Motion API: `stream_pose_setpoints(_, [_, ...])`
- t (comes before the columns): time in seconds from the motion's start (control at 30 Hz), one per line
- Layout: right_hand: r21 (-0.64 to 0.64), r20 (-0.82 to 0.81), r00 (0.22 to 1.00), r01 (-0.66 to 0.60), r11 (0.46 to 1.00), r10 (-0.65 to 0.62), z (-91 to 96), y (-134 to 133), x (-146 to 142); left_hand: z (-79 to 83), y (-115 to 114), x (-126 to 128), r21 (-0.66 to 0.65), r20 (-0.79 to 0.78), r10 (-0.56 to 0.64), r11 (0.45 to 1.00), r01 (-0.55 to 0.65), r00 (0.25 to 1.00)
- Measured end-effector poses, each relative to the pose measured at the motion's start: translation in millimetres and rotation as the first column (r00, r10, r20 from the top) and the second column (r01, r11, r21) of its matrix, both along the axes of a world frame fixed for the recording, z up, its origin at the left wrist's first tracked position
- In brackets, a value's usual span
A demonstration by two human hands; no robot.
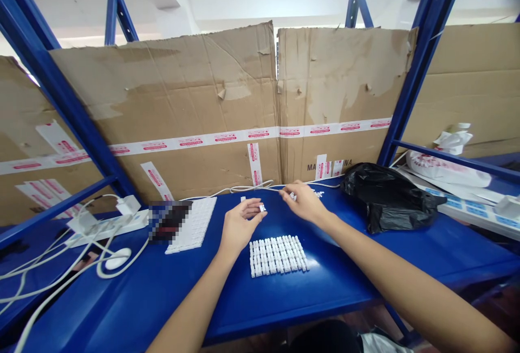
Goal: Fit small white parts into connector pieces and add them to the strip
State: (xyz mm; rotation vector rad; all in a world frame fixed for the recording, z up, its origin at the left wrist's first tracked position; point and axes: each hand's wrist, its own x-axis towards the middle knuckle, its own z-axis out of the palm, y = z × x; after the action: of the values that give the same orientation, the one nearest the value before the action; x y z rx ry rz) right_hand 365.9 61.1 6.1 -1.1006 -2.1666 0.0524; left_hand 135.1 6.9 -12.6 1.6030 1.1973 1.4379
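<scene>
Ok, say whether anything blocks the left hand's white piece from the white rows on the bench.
Nothing visible does: only blue bench top lies between the small white piece in the left hand and the rows of white connectors.

You're wearing the camera on your head, and it's looking forward and down at the blue shelf (260, 309) and cardboard backing (203, 98), with your left hand (242, 226) and right hand (304, 202) fairly near.

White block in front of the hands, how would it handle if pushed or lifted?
The block looks like rows of small plastic pieces, so probably light. Gaps between rows suggest it could flex or separate if lifted. On the glossy shelf it would likely slide.
</scene>
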Motion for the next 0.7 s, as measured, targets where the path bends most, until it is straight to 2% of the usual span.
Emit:
stream_pose_setpoints(0.07, [-0.019, -0.064, 0.985, -0.159, 0.987, 0.158, 0.4, -14, -21, -0.1, -2, 1, 0.051, -0.051, 0.028, 0.998, -0.025, 0.998])
stream_pose_setpoints(0.17, [-0.038, -0.112, 0.973, -0.208, 0.977, 0.203, -0.8, -28, -43, 0.9, -5, 0, 0.099, -0.114, 0.055, 0.994, -0.044, 0.992])
stream_pose_setpoints(0.53, [-0.061, -0.010, 1.000, -0.023, 0.998, 0.022, -7.3, -30, -50, 2.6, -10, 3, 0.194, -0.247, 0.111, 0.979, -0.063, 0.963])
stream_pose_setpoints(0.63, [-0.040, 0.047, 0.997, 0.062, 0.997, -0.060, -3.3, -19, -39, 2.6, -8, -1, 0.171, -0.207, 0.121, 0.982, -0.086, 0.971])
stream_pose_setpoints(0.7, [-0.026, 0.095, 0.984, 0.157, 0.987, -0.154, 0.9, -10, -25, 2.9, -4, -10, 0.109, -0.164, 0.112, 0.990, -0.095, 0.980])
